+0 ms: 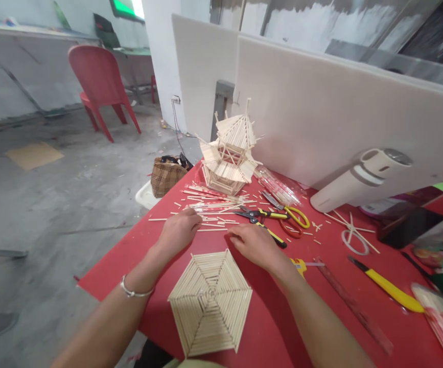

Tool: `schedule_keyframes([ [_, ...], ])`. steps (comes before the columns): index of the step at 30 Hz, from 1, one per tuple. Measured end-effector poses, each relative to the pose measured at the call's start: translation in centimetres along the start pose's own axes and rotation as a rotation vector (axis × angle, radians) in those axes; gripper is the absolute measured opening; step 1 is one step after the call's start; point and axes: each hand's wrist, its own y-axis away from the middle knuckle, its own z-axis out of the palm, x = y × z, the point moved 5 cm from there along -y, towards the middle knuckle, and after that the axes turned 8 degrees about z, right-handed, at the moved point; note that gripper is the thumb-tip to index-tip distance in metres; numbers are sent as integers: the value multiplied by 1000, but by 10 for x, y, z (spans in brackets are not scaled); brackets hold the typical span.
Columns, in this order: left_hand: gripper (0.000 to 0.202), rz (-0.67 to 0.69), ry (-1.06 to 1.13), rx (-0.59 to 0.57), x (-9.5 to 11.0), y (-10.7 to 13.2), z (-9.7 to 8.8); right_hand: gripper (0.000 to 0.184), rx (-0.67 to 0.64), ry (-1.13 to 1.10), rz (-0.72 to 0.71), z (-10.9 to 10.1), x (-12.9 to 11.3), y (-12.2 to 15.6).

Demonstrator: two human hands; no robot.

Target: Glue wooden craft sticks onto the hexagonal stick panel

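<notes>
- The hexagonal stick panel [210, 301] lies flat on the red tabletop [129, 266], close to its near edge and between the forearms. A dragged wrist could push it off or crack its glued rows.
- The left hand [179, 230] rests palm down on the loose sticks [209, 204]. The right hand [255, 244] sits just beside it with its fingers curled under. I cannot tell whether either one pinches a stick.
- A sweep of the left hand could scatter the thin sticks or roll them over the left edge.
- The cutters [261, 225] and scissors [286, 212] lie touching or just beyond the right hand, so they could nick a knuckle.
- The stick pavilion [231, 153] stands behind the pile, where a long reach may knock it.
- The utility knife [392, 289], ruler [353, 306] and tape ring [353, 243] crowd the right side.
</notes>
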Motion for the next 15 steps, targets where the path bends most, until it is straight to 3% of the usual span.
schedule_keyframes([
  [10,23,-61,-1,-2,-15,5,4,23,33,84,-18,17,-20,-57],
  [15,28,-55,-33,-3,-10,5,5,24,7,75,-35,26,-24,-61],
])
